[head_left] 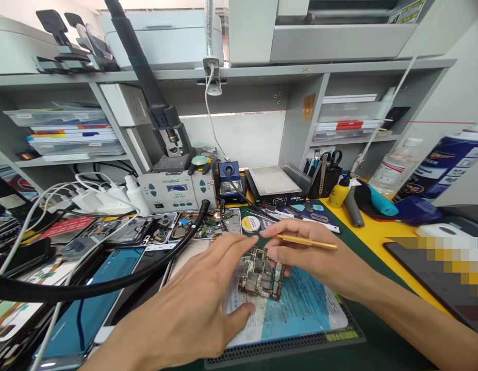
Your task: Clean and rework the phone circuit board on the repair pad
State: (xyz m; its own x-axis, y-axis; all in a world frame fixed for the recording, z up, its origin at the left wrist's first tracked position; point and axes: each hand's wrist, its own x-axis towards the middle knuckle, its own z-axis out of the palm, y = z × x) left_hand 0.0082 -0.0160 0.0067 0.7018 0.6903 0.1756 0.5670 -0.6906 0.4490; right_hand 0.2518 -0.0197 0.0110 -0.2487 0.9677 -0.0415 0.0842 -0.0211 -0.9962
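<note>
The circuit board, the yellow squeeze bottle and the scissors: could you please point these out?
Circuit board (258, 282): head view, on its metal shielding.
Yellow squeeze bottle (339, 194): head view, on its body.
Scissors (340, 155): head view, on a handle loop.

The circuit board (258, 281) is over the pad (304, 314); phones (78, 309) lie left; the station (177, 203) stands behind; bottles (397, 167) stand behind, right.

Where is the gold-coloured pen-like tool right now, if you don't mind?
In the head view, the golden tool is in the right hand, just above the circuit board.
</note>
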